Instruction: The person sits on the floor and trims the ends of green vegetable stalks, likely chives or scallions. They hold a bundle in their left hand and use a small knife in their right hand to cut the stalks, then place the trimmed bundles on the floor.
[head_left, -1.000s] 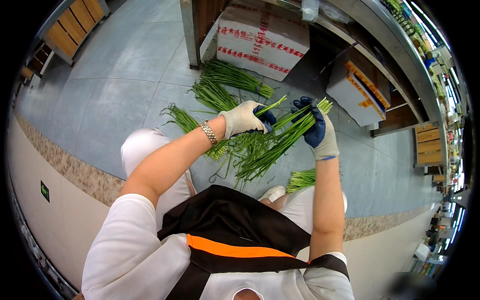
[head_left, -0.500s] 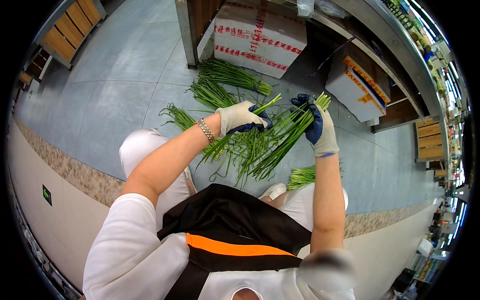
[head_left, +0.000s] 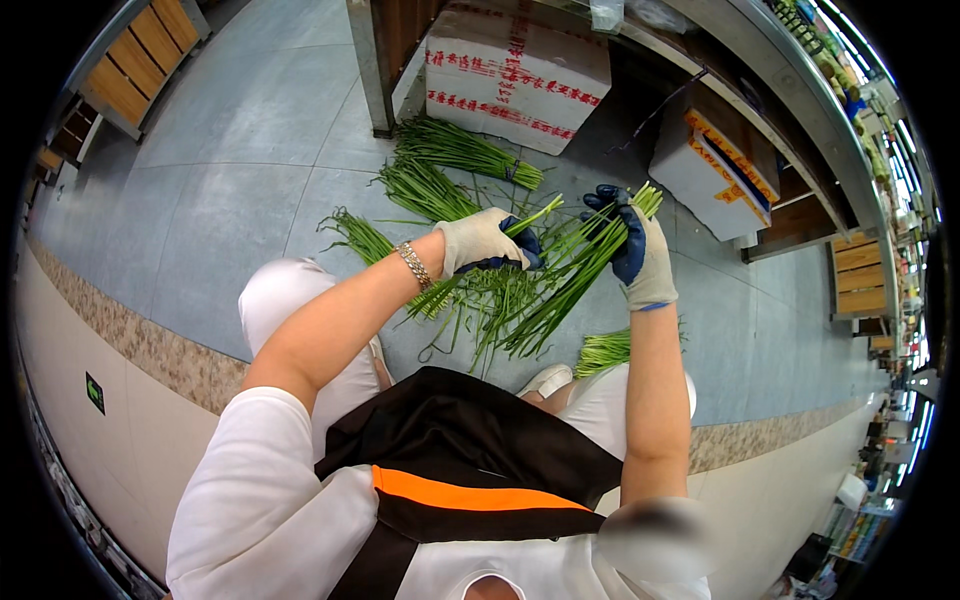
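Observation:
My right hand (head_left: 645, 262), in a pale glove with dark blue palm and fingers, is closed around a bunch of green chives (head_left: 560, 295). Their pale cut ends stick up past its thumb, and the leaves hang down to the left. To its left my left hand (head_left: 488, 243), gloved alike, grips a few chive stalks (head_left: 541, 214) whose pale ends point toward the right hand. Beneath both hands lies a tangle of loose chive leaves (head_left: 490, 308) on the floor. More chives (head_left: 355, 232) lie left of my left wrist, partly hidden by the forearm.
Beyond my hands lie a tied chive bundle (head_left: 460, 150) and another bunch (head_left: 425, 188). A short bunch (head_left: 604, 353) rests by my right knee. Under the metal-edged stand (head_left: 790, 100) are a white foam box (head_left: 505, 95) and a second box (head_left: 700, 185) with orange tape.
My left hand has shifted slightly, with its chive stalks now pointing a little farther right. The right hand and its bunch have barely moved.

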